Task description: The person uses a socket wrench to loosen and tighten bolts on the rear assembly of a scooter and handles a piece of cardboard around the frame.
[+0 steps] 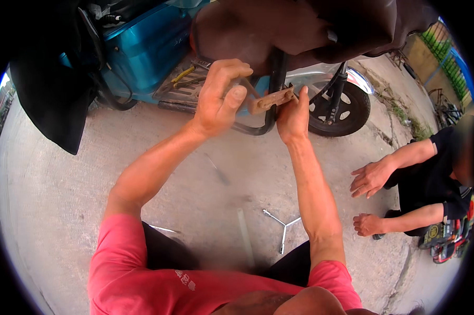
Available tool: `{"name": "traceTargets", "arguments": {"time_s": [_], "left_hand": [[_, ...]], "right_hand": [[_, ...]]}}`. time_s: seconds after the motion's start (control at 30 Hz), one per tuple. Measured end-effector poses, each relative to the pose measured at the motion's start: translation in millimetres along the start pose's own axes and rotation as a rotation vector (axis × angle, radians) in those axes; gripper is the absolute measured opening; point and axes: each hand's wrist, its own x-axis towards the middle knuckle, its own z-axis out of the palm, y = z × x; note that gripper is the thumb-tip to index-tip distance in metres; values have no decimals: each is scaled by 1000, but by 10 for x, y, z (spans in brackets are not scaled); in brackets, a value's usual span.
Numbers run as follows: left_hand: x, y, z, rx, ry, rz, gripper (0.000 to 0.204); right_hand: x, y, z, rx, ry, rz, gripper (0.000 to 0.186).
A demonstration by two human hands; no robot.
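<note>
My left hand (221,100) is closed around part of a bent metal bracket (273,99) with a rusty, flat plate at its right end. My right hand (293,116) grips that right end from below, thumb raised beside it and fingers hidden behind. The bracket is at a black tubular frame (279,71) low on a scooter with a blue body (137,47) and a brown cover (294,26). Whether it is fastened there I cannot tell. A yellow-handled tool (184,76) lies on the footboard (168,92) left of my hands.
The front wheel (355,113) is to the right. A three-arm socket wrench (284,226) and a thin metal tool (163,229) lie on the concrete (79,210). Another person (420,189) crouches at right, both hands held out. Colourful items (446,241) sit behind them.
</note>
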Motion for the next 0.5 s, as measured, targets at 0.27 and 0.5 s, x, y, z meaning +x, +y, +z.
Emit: {"name": "traceTargets", "arguments": {"time_s": [0.27,0.5], "left_hand": [[110,23,695,-59,257,46,55],[116,20,741,-179,243,-129,70]], "right_hand": [[-129,114,251,0,-38,-155,73],[-59,169,100,-4,-87,-152,75]]}}
